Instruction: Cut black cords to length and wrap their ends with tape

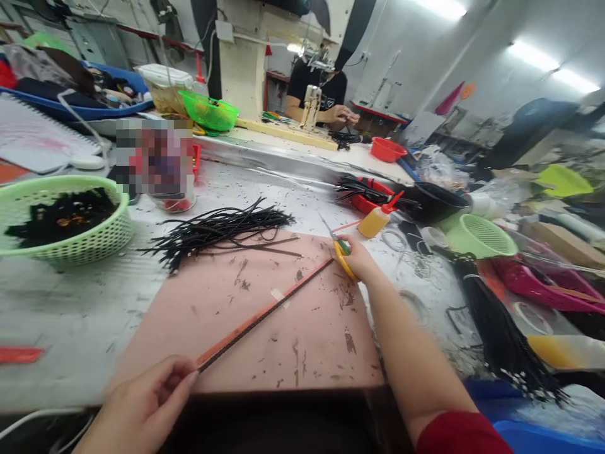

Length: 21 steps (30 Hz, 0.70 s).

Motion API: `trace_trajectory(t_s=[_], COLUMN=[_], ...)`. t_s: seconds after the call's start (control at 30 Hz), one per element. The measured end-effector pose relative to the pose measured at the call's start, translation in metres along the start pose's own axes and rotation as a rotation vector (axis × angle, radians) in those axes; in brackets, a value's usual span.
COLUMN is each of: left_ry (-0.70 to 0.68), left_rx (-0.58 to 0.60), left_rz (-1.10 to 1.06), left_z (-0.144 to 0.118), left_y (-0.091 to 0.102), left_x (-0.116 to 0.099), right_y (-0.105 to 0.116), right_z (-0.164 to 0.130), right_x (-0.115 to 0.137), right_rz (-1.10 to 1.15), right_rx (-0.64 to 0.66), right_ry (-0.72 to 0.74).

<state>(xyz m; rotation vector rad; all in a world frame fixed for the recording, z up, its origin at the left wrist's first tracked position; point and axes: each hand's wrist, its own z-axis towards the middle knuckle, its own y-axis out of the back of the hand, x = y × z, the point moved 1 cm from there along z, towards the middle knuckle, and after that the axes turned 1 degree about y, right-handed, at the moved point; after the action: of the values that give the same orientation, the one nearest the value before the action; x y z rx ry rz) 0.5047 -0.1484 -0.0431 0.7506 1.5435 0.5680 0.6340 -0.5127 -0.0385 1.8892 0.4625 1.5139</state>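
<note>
left hand point(142, 410) pinches strip point(265, 313) end; right hand point(362, 260) grips yellow scissors point(341, 253) at strip's far end

The left hand point(146, 403) pinched the near end of a long, thin orange-and-black strip point(265, 315) stretched taut across a stained pink mat point(265, 353). The right hand point(362, 261) gripped yellow-handled scissors point(338, 249) at the strip's far end. A bundle of black cords point(222, 228) lay just beyond, near a green plastic basket point(70, 239).
</note>
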Motion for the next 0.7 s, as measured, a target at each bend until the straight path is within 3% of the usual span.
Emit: trace_trajectory(t_s=[0.1, 0.7], left_ry=[0.067, 0.159], left_rx=[0.122, 0.079], left_rz=[-0.023, 0.036], left_z=[-0.005, -0.013], left_y=[0.003, -0.002], left_x=[-0.015, -0.023], right_y=[-0.001, 0.002], right_z=[0.000, -0.010], right_x=[-0.007, 0.000], right_rz=[0.007, -0.136], right_rx=[0.002, -0.018], right_ry=[0.004, -0.040])
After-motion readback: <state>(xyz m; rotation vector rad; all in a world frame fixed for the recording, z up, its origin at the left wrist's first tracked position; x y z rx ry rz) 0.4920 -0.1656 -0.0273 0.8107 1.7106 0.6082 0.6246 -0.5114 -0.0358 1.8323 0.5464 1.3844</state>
